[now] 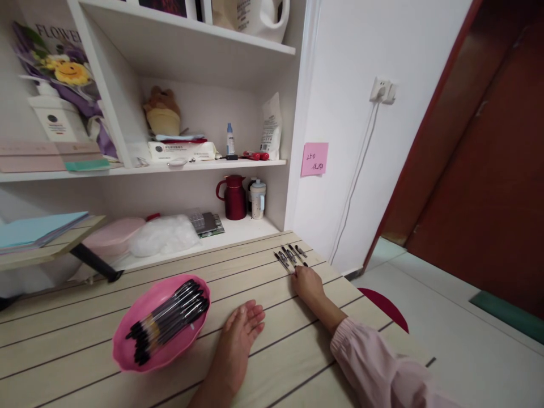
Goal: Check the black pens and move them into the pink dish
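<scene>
My right hand (pixel 309 283) is closed at the near end of a small row of black-capped pens (pixel 289 256) near the table's right edge. Its fingers pinch the end of a pen, mostly hidden behind them. My left hand (pixel 243 331) rests on the table with its palm turned sideways and upward, fingers stretched out and nothing in them. Left of it stands a pink scalloped bowl (pixel 123 354), holding a thick pile of black pens (pixel 170 317) that lie slantwise.
The slatted wooden table (pixel 272 362) meets a white shelf unit (pixel 250 229) at the back. On the shelf stand a red thermos jug (pixel 235 198) and a pale cup (pixel 258 200). A raised stand (pixel 55 243) is at left. A red stool (pixel 385 306) shows beyond the right edge.
</scene>
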`<state>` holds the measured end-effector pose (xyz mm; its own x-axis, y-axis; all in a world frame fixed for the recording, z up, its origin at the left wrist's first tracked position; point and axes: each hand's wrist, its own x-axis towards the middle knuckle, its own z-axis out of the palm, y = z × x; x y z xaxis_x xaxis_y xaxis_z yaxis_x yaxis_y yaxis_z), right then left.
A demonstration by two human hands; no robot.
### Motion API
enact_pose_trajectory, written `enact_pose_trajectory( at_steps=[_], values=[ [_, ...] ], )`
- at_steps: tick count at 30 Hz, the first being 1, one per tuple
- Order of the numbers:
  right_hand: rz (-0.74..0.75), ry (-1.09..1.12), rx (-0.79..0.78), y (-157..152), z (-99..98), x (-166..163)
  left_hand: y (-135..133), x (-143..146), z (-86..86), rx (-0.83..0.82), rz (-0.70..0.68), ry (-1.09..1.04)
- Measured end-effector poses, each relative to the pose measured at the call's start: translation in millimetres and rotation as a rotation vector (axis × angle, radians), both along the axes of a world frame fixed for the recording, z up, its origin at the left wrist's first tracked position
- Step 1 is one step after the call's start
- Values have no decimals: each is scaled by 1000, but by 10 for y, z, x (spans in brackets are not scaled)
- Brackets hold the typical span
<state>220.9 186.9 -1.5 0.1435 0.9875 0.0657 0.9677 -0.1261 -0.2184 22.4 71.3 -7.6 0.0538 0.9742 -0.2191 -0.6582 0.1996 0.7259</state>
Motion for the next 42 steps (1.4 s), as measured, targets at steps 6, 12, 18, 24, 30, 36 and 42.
enact_pose_trajectory(
  at_steps=[6, 12, 18, 24, 30, 36, 42],
  values=[
    [-24, 18, 3, 16, -14, 5, -9, 7, 15, 5, 3, 5],
    [-45, 38, 3, 23, -9, 1, -9, 6, 12, 12, -3, 6],
    [-66, 46, -4, 34, 14, 2, -6, 9, 16, 12, -14, -6],
    [-77, 51, -14, 49, 19, 7, -2, 15, 27, -9, 0, 0],
    [-87, 54, -11, 66, 10, 10, 1, 17, 28, -13, 0, 0],
    [-87, 58, -3, 65, 12, 7, 0, 14, 33, -15, -5, 8],
    [-84, 80, 2, 34, 26, 17, -10, 15, 45, -7, -1, 18]
  ],
)
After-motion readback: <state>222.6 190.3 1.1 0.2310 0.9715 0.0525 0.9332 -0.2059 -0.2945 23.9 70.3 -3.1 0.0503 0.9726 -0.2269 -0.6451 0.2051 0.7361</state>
